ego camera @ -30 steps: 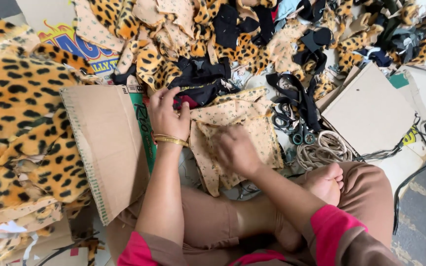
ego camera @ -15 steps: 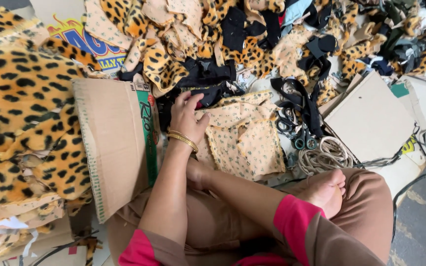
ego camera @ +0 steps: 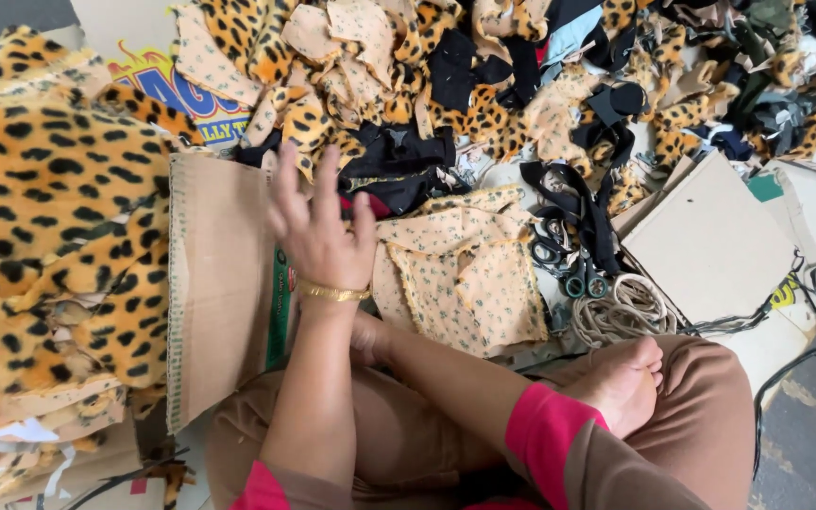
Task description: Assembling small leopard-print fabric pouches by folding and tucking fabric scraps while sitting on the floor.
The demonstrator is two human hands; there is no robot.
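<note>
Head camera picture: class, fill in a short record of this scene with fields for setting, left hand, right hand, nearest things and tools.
Setting: a person sits on the floor amid heaps of fabric scraps
Left hand: raised, fingers spread, gold bangle on the wrist, holding nothing
Right hand: mostly hidden behind the left forearm; grip cannot be told
Nearest things: cardboard sheet to the left, pale floral cloth to the right
Left pile: leopard-print fur fabric
Tools: scissors beside a coil of cord
</note>
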